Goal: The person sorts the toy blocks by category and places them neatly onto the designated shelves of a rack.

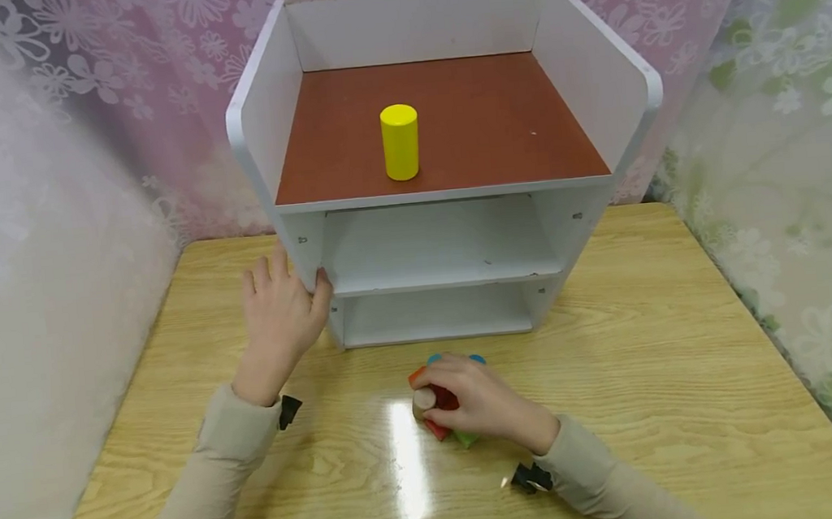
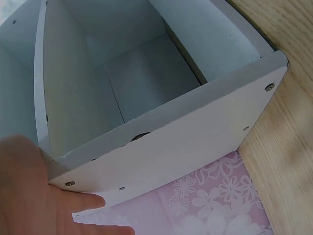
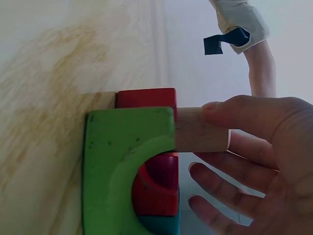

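Observation:
My right hand (image 1: 482, 401) pinches a plain wooden cylinder block (image 3: 203, 129) between thumb and fingers, over a small cluster of coloured blocks on the table. In the right wrist view the cluster shows a green arch block (image 3: 117, 147), a red block (image 3: 146, 98) and a teal piece (image 3: 161, 223); the hand hides part of it in the head view. My left hand (image 1: 278, 327) touches the left side panel of a white shelf unit (image 1: 285, 229), fingers extended along its outer face and thumb at the front edge.
A yellow cylinder (image 1: 401, 147) stands upright on the brown top (image 1: 478, 116) of the shelf unit. Two white compartments open below it. The unit stands at the back of the wooden table (image 1: 652, 371), before a pink floral curtain (image 1: 177, 107).

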Action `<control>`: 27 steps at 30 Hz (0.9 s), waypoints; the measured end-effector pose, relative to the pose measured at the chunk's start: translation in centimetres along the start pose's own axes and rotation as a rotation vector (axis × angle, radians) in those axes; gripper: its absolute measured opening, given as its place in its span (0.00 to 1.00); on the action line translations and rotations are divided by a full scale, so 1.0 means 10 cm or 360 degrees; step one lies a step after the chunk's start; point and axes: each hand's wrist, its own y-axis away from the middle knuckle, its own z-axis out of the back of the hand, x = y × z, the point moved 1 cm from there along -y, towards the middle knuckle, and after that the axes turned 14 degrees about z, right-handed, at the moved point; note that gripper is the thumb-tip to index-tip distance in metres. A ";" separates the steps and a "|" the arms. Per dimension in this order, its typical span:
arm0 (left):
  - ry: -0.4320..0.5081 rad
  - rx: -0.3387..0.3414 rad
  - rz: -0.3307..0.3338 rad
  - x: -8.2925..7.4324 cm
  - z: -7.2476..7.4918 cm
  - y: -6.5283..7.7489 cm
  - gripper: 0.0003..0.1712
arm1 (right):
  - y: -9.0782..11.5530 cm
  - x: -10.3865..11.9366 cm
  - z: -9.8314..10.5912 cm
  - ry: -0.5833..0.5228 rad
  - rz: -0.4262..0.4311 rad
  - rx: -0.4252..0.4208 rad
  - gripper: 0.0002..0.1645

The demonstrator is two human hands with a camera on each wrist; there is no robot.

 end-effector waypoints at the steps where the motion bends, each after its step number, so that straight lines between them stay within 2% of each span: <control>1: 0.0002 0.0001 0.0001 0.00 0.00 0.00 0.35 | 0.00 0.00 0.01 -0.0005 0.0003 -0.0003 0.17; 17: 0.0032 0.0018 0.0007 0.00 -0.01 0.02 0.36 | -0.10 0.13 0.18 -0.0065 0.0010 -0.0074 0.17; 27: 0.0049 0.0003 -0.0013 0.00 -0.04 0.00 0.35 | -0.21 0.24 0.39 0.0021 0.0217 -0.0229 0.16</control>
